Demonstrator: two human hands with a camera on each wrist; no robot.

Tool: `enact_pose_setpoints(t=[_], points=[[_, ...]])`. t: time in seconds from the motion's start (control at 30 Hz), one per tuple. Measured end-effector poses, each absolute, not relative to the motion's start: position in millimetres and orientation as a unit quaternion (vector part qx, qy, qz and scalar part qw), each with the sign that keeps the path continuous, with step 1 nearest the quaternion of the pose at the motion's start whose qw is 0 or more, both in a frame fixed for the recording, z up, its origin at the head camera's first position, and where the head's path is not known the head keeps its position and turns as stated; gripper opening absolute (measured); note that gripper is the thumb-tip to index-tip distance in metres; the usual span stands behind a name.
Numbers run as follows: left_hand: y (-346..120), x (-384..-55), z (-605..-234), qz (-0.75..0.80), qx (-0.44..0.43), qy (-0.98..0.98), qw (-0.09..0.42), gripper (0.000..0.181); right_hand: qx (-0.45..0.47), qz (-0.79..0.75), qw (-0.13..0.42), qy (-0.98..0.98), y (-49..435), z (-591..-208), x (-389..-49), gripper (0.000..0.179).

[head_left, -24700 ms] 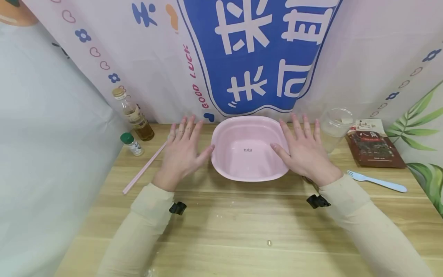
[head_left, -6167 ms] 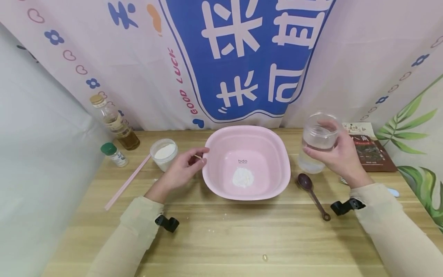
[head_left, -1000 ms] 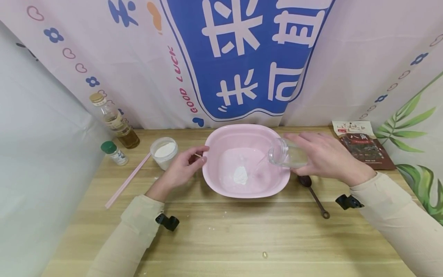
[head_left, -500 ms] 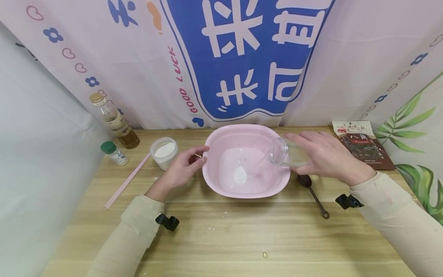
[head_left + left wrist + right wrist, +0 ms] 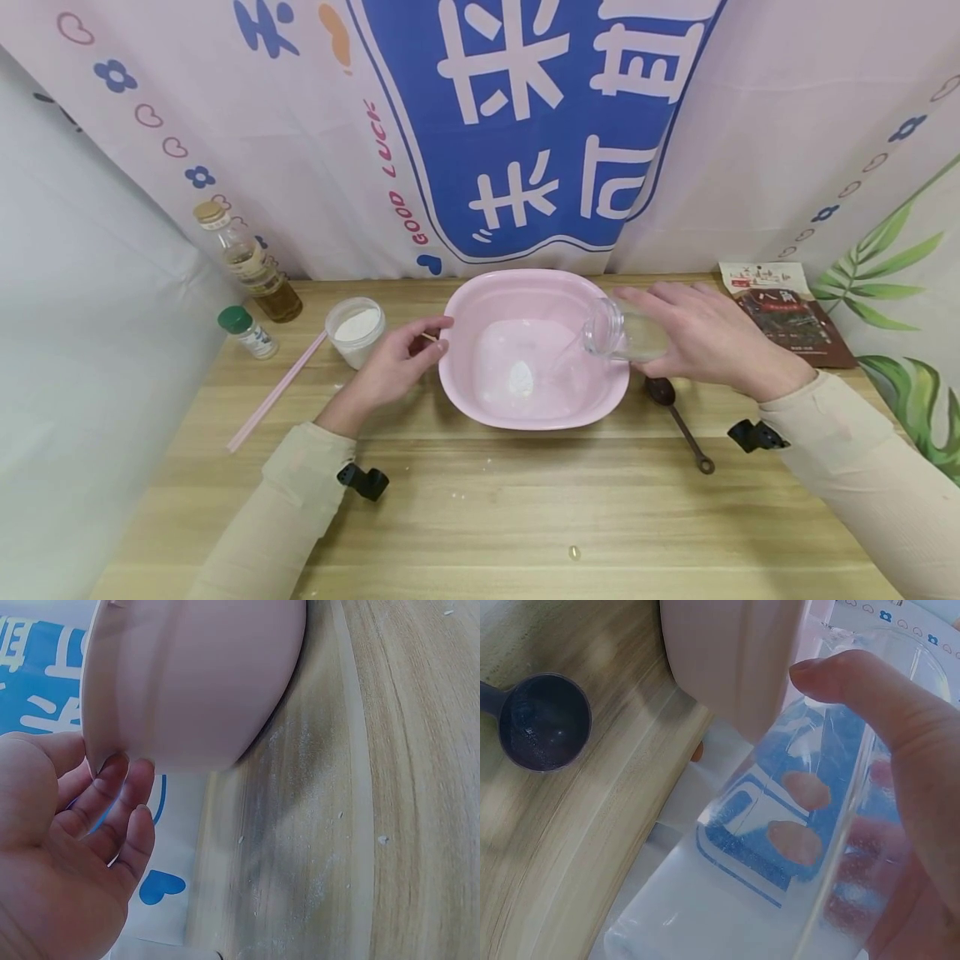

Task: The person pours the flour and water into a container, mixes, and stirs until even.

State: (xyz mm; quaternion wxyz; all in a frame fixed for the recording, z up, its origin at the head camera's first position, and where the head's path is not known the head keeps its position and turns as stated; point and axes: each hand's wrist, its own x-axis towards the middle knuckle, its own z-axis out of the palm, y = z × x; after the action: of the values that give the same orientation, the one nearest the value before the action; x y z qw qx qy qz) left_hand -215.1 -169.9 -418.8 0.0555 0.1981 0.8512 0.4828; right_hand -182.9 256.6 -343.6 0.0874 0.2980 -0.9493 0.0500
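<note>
A pink plastic basin stands mid-table, with water in its bottom and a small mound of white powder under it. My left hand pinches the basin's left rim; in the left wrist view its thumb and fingertips meet at that edge. Over the right rim my right hand grips a clear plastic jar, tilted with its mouth toward the basin. A thin stream of water runs from the mouth into it. The right wrist view shows the thumb and fingers wrapped around the jar.
Right of the basin lie a brown measuring spoon and a brown spice packet. On the left stand a tub of white powder, a green-capped shaker and an oil bottle. Pink chopsticks lie before them.
Earlier the right hand held the jar upright beside the basin; now it is tipped over the rim. Water has spread across the bottom, and the powder mound looks smaller. Both hands stay still over the last second.
</note>
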Motion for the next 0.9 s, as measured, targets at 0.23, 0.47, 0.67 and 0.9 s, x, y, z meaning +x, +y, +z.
enact_pose_setpoints(t=[0.23, 0.47, 0.67, 0.9], points=[[-170.4, -213.8, -418.3, 0.484, 0.194, 0.852, 0.058, 0.039, 0.294, 0.046, 0.085, -0.951, 255.9, -343.4, -183.0, 0.094], [-170.5, -213.6, -419.0, 0.481, 0.195, 0.853, 0.056, 0.039, 0.292, 0.046, 0.086, -0.951, 255.0, -344.8, -183.9, 0.094], [-171.3, -213.2, -418.3, 0.482, 0.194, 0.853, 0.058, 0.040, 0.290, 0.066, 0.086, -0.951, 254.2, -345.7, -184.2, 0.094], [-170.2, -213.8, -415.5, 0.480, 0.195, 0.853, 0.063, 0.040, 0.291, 0.122, 0.092, -0.945, 254.1, -347.1, -186.8, 0.095]])
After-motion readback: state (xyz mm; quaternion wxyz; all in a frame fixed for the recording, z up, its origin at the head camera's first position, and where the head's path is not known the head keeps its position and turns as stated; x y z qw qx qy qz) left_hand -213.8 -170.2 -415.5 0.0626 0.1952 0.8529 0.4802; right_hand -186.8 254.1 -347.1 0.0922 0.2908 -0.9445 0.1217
